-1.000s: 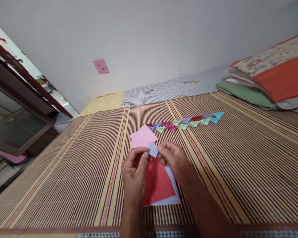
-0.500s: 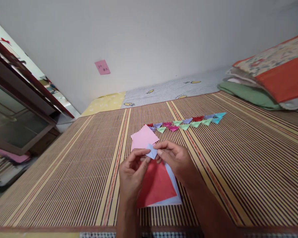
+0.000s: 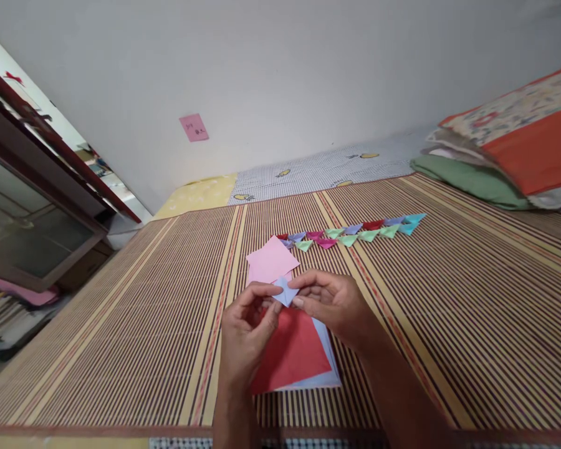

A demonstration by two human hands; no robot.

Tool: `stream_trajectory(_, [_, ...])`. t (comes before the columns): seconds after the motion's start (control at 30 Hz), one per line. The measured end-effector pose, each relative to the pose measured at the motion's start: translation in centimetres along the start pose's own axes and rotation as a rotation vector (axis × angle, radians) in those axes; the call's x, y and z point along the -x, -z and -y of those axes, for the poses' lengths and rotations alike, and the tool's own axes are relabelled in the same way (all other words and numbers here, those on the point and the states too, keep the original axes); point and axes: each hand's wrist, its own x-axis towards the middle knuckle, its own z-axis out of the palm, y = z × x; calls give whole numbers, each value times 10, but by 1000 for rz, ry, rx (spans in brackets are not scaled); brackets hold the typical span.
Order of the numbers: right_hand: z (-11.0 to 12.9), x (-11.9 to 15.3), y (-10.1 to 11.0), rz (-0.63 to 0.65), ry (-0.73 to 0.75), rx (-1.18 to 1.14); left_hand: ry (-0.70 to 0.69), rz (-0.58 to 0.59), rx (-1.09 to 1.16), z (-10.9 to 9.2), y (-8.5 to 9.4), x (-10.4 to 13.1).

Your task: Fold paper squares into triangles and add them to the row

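Note:
A small folded light-blue paper [image 3: 285, 292] is held up between both hands, its lower end pointed. My left hand [image 3: 250, 324] pinches its left side between thumb and forefinger. On the right side, my right hand [image 3: 334, 305] grips it the same way. Below the hands lies a red sheet [image 3: 293, 352] on top of light-blue sheets [image 3: 328, 378]. Pink sheets [image 3: 271, 259] lie just beyond the hands. Farther back, two rows of small folded papers [image 3: 348, 239] in green, blue, red, magenta and cyan stretch to the right.
A striped mat [image 3: 159, 324] covers the surface. Folded bedding [image 3: 518, 143] is piled at the back right. A pink note [image 3: 194, 127] is stuck on the wall [image 3: 285, 75]. At the left stands a glass-paned door [image 3: 32, 218], with stacked papers [image 3: 2, 315] near it.
The small light-blue paper has moved slightly down and left with both hands, and its upper part looks wider. The red sheet's near end has shifted a little to the left.

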Motion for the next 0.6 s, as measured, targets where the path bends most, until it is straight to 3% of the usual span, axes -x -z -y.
stream_trajectory(0.3, [5,2,1,1,29,43,46,3,-2,-3,-1,2])
stream_trajectory(0.6, [8,2,-3,-16,170,152,-70,-81,26,-2,-11,1])
